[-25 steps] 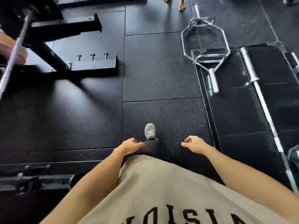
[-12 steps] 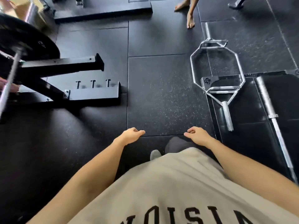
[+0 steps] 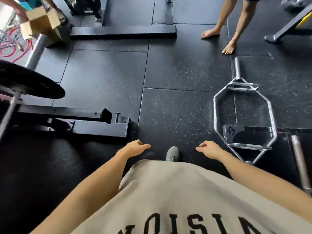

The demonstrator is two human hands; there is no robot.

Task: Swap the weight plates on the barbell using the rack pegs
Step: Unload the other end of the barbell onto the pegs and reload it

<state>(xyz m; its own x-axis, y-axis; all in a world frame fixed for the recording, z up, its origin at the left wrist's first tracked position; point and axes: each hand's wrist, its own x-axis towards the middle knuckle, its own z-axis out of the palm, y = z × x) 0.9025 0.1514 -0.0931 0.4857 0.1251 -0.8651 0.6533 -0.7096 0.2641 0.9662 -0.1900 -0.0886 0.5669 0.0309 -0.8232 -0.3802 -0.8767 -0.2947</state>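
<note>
A black weight plate (image 3: 32, 81) sits on a barbell (image 3: 10, 112) at the far left, above the black rack base (image 3: 94, 127); the bar's steel sleeve (image 3: 36, 52) sticks out beyond the plate. Short pegs (image 3: 117, 116) stand on the rack foot. My left hand (image 3: 135, 147) hangs in front of my shirt with loosely curled fingers and holds nothing. My right hand (image 3: 208, 148) hangs the same way, also holding nothing. Both hands are well apart from the plate and bar.
A chrome hex bar (image 3: 243, 115) lies on the rubber floor to the right, with another barbell (image 3: 300, 162) beside it. A barefoot person (image 3: 228, 38) stands ahead. A cardboard box (image 3: 43, 22) is held at top left. Another rack's base (image 3: 123, 32) lies ahead.
The view has tilted up and moved forward: the rack foot and hex bar slid toward me, and the plate on the bar came further into view. My hands stay hanging, holding nothing.
</note>
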